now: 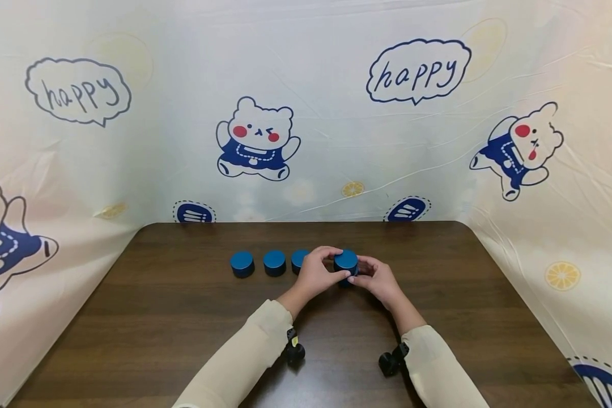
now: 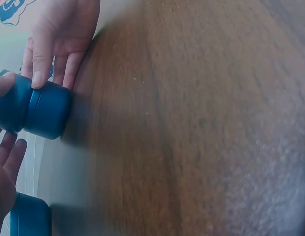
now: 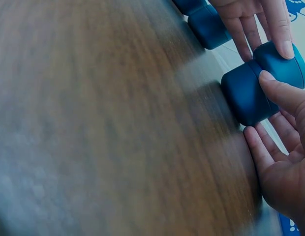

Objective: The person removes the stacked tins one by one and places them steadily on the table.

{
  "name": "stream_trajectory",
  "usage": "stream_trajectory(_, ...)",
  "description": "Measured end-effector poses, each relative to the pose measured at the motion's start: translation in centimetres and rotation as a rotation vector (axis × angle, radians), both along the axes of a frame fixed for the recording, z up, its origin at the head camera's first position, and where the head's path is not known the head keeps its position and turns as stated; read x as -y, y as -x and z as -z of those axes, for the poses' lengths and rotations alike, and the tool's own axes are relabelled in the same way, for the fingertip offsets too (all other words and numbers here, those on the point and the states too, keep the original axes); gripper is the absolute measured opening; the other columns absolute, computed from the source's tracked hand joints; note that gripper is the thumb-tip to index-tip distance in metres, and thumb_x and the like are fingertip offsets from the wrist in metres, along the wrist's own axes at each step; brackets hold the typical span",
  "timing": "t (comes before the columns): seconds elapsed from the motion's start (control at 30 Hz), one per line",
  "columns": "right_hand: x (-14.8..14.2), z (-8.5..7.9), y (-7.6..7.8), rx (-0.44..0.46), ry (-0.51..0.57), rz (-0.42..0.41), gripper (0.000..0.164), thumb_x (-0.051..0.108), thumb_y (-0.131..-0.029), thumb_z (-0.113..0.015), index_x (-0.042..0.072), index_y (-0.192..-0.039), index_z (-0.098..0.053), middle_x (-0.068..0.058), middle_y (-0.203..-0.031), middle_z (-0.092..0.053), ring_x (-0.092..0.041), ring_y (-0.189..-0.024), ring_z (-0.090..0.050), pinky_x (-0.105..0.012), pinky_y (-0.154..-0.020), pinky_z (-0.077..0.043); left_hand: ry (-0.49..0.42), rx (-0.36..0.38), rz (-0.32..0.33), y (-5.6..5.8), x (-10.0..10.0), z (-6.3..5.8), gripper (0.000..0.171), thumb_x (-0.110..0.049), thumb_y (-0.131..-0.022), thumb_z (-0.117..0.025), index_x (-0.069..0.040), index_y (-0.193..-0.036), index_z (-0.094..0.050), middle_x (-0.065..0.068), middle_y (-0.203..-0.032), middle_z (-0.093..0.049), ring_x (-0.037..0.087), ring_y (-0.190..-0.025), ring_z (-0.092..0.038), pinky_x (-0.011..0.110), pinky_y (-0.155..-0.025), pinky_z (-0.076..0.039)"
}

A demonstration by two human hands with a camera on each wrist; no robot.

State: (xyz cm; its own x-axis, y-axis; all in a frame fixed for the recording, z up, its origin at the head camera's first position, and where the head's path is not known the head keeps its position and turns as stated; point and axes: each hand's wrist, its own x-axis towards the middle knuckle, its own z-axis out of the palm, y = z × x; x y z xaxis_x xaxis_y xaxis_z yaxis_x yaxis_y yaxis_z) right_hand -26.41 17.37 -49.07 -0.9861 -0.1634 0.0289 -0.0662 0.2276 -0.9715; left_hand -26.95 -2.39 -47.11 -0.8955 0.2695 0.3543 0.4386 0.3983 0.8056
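Observation:
Two blue round tins stand one on top of the other toward the back of the table, right of its middle. My left hand [image 1: 316, 272] grips the upper tin [image 1: 345, 258] between thumb and fingers. The right hand [image 1: 383, 282] holds the lower tin [image 3: 245, 93], its thumb near the seam where the two meet. In the head view the hands and the upper tin mostly hide the lower one. Both tins show close together in the left wrist view, the upper tin [image 2: 12, 105] on the left.
Left of the stack, three more blue tins stand in a row: one at the far left [image 1: 242, 264], one in the middle [image 1: 274, 263], and one partly behind my left hand [image 1: 299, 260]. A brown wooden table [image 1: 158, 328] meets a printed curtain [image 1: 326, 141] behind.

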Motion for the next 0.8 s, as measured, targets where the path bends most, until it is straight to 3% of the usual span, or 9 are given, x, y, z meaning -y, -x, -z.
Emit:
stream_trajectory(0.2, -0.1, 0.0, 0.1, 0.012, -0.007, 0.006, 0.053, 0.007, -0.081, -0.080, 0.003, -0.130, -0.060, -0.015, -0.124, -0.063, -0.031, -0.115, -0.058, -0.040, -0.096, -0.050, -0.011, 0.019, -0.001, 0.0, 0.3, 0.0, 0.047, -0.022, -0.077, -0.085, -0.008, -0.118, -0.068, 0.006, -0.120, -0.062, 0.019, -0.103, -0.064, 0.029, -0.087, -0.054)
stream_trajectory(0.3, 0.2, -1.2, -0.6, 0.023, -0.018, -0.004, 0.051, 0.004, -0.082, -0.078, 0.002, -0.130, -0.059, -0.017, -0.125, -0.063, -0.032, -0.116, -0.058, -0.042, -0.098, -0.049, -0.026, 0.028, 0.005, -0.2, 0.5, 0.0, 0.047, -0.021, -0.078, -0.084, -0.008, -0.119, -0.067, 0.005, -0.121, -0.062, 0.019, -0.103, -0.063, 0.028, -0.086, -0.054)
stream_trajectory(0.4, 0.2, -1.5, -0.7, 0.032, -0.019, -0.009, 0.052, 0.003, -0.083, -0.076, 0.001, -0.132, -0.058, -0.018, -0.127, -0.061, -0.034, -0.117, -0.057, -0.042, -0.097, -0.049, -0.040, 0.025, 0.008, -0.4, 0.9, -0.1, 0.047, -0.021, -0.078, -0.084, -0.008, -0.120, -0.068, 0.005, -0.121, -0.062, 0.019, -0.103, -0.064, 0.027, -0.085, -0.054)
stream_trajectory(0.53, 0.0, -0.2, 0.0, 0.033, -0.010, 0.005, 0.054, 0.005, -0.082, -0.078, 0.005, -0.133, -0.059, -0.017, -0.128, -0.061, -0.032, -0.116, -0.057, -0.040, -0.095, -0.050, -0.048, 0.011, 0.003, -0.6, 1.3, -0.1, 0.046, -0.021, -0.078, -0.084, -0.008, -0.120, -0.068, 0.006, -0.121, -0.062, 0.020, -0.102, -0.064, 0.029, -0.084, -0.055)
stream_trajectory(0.8, 0.1, -0.1, 0.0, 0.023, -0.010, 0.012, 0.053, 0.006, -0.081, -0.079, 0.008, -0.131, -0.062, -0.013, -0.126, -0.063, -0.029, -0.114, -0.058, -0.041, -0.096, -0.050, -0.042, 0.011, -0.036, -0.6, 2.4, -0.2, 0.047, -0.021, -0.078, -0.084, -0.009, -0.120, -0.068, 0.006, -0.123, -0.062, 0.022, -0.105, -0.063, 0.033, -0.086, -0.055)
